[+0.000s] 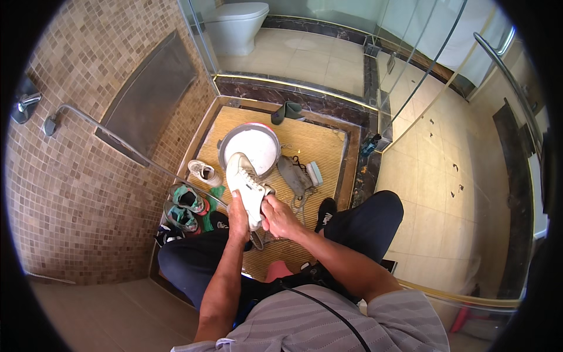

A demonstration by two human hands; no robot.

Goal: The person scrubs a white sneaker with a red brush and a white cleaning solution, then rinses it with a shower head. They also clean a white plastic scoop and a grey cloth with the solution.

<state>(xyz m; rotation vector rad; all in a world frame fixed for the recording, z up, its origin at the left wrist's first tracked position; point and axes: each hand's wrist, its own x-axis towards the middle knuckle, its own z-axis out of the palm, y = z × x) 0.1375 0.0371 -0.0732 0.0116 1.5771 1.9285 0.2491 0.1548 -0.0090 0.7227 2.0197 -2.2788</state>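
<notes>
A white lace-up sneaker (pixel 245 185) is held up in front of me, toe pointing away and partly over the near rim of a round grey basin (pixel 222 154) filled with white suds. My left hand (pixel 237 216) is closed along the shoe's left side near the heel. On its right side, my right hand (pixel 280 217) has curled fingers gripping the ankle opening; its fingertips are partly hidden. A second white shoe (pixel 204 173) stands left of the basin. To the right lie a grey shoe-like piece with laces (pixel 295 175) and a pale scrubbing brush (pixel 314 173).
Green and coral sneakers (pixel 189 198) sit by the left wall. A dark grey-green item (pixel 287 112) lies behind the basin on the ribbed mat (pixel 322 138). A shower hose (pixel 126 144) crosses at left. Dark stone curbs (pixel 293 94) and glass panels surround me; a toilet (pixel 240 17) stands beyond.
</notes>
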